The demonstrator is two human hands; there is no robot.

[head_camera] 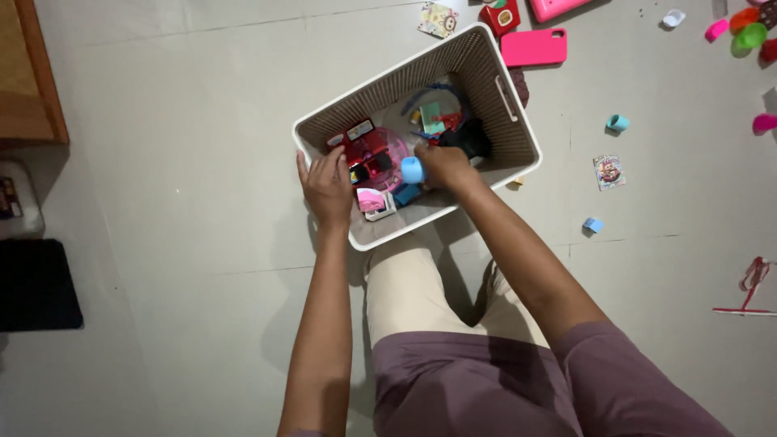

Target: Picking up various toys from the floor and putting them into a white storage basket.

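Note:
A white woven basket (500, 79) stands on the floor in front of me, holding several toys: red pieces, a pink round piece, a black item and small cards. My left hand (327, 186) rests on the basket's near-left rim, fingers spread over the edge. Inside the basket, my right hand (443, 166) is closed around a small light blue cup (413, 170). A blue block lies just below the cup inside the basket.
Toys lie scattered on the grey floor: a pink flat case (533, 47), a teal cup (617, 123), a small picture card (609, 171), a blue block (593, 225), coloured cups at the top right. A black mat (36, 285) lies at left.

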